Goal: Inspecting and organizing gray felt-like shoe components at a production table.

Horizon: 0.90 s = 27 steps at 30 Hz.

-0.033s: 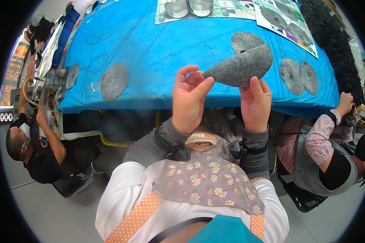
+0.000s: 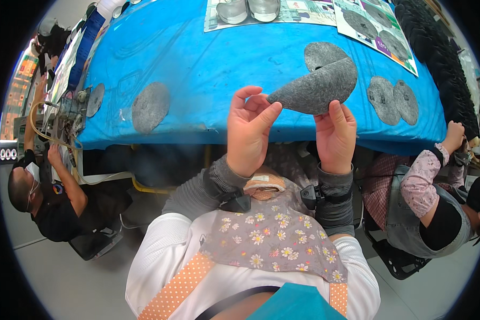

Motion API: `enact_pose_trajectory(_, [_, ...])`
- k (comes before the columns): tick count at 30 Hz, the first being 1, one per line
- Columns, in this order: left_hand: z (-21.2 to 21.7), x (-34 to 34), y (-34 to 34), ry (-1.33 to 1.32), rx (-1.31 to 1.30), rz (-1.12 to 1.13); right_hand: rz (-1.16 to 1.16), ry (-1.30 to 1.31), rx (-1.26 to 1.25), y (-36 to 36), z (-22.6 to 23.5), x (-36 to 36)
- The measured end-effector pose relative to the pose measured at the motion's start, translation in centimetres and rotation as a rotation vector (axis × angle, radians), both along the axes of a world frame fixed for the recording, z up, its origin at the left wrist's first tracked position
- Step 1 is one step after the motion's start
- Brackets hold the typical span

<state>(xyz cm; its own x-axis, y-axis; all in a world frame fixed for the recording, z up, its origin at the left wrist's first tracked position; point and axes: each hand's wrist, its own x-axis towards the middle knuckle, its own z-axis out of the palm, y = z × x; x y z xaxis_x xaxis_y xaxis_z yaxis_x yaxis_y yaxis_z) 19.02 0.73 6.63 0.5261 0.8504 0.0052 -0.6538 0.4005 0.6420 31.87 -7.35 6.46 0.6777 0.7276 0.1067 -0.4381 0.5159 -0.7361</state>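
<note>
Hands (image 2: 249, 133) raised, slightly apart, thumbs (image 2: 337, 114) pinching.

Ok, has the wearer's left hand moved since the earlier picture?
No: the left hand still holds the pointed end of the grey felt piece, with no visible shift against the front edge of the blue table cover.

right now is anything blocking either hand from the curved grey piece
Nothing visible does: the left hand pinches the curved grey piece at its pointed left end, and the right hand grips its lower edge, both directly.
</note>
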Motion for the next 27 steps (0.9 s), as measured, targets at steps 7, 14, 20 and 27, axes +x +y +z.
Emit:
enact_pose_trajectory(7, [-0.1,-0.2,-0.1,-0.012,-0.018,-0.006,-0.018,0.096,-0.034,0.2,0.3,-0.4])
enact_pose_trajectory(14, [-0.4,-0.4,0.1,-0.047,-0.051,-0.065,-0.013,0.028,-0.031,0.0,-0.2,0.0])
enact_pose_trajectory(20, [-0.7,-0.5,0.4,-0.043,-0.072,-0.075,-0.031,-0.036,-0.033,0.0,-0.7,0.0])
enact_pose_trajectory(27, [-0.9,-0.5,0.5,-0.036,-0.079,-0.064,-0.087,0.01,-0.074,0.4,0.0,-0.3])
